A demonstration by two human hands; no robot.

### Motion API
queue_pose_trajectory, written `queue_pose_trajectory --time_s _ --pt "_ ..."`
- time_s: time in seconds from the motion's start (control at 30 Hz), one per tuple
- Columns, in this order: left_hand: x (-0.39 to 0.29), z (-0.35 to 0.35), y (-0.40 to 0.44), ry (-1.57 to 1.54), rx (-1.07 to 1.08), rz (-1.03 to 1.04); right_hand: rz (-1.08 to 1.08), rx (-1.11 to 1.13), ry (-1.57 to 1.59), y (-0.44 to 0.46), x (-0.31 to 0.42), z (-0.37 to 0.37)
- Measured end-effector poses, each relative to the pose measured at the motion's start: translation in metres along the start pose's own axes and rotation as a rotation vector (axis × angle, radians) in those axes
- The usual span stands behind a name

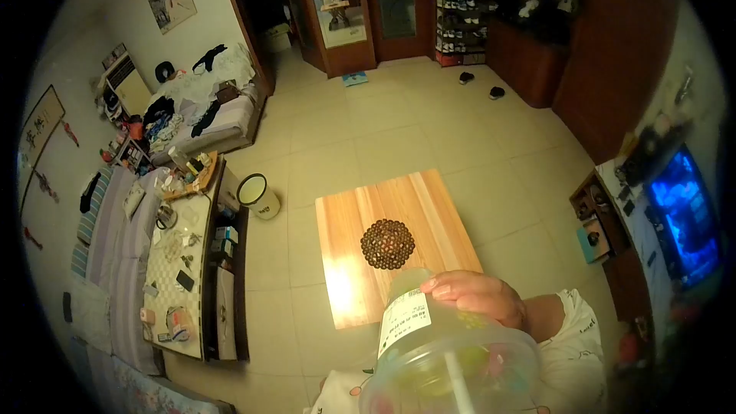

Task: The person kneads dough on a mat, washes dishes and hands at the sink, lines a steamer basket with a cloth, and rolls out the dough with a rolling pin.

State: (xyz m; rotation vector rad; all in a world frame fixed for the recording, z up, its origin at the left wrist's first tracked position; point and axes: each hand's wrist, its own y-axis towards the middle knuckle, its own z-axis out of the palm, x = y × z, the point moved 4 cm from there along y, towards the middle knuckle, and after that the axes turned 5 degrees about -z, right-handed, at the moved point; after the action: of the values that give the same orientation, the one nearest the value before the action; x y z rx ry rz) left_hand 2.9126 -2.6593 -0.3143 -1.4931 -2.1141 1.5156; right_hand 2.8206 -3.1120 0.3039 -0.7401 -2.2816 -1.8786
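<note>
One translucent cup [438, 341], round knobbly mat [388, 244]

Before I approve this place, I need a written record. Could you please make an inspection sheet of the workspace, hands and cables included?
Surface: wood table, glare on its left side.
Job's things: clear cup with label and straw; dark round mat on the table.
Clutter: phone and small items on the side table; clothes on the sofa.
Hands: right hand holds the cup; left not in view.
Cables: nothing seen.
Surroundings: tiled floor, bin, lit TV, shoe rack.
</note>
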Motion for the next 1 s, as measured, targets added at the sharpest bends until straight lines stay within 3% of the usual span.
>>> queue_pose_trajectory --time_s 0.23,0.47,1.0 --pt "-0.02 -0.007 0.007 -0.145 -0.004 0.121 -0.04 -0.041 -0.08 0.018 0.02 0.002" --pt "-0.008 0.0 0.004 0.012 0.005 0.079 -0.072 -0.094 -0.102 0.022 0.027 0.001" --pt "0.002 -0.002 -0.002 0.06 0.009 0.076 -0.061 -0.102 -0.121 0.017 0.027 0.004"
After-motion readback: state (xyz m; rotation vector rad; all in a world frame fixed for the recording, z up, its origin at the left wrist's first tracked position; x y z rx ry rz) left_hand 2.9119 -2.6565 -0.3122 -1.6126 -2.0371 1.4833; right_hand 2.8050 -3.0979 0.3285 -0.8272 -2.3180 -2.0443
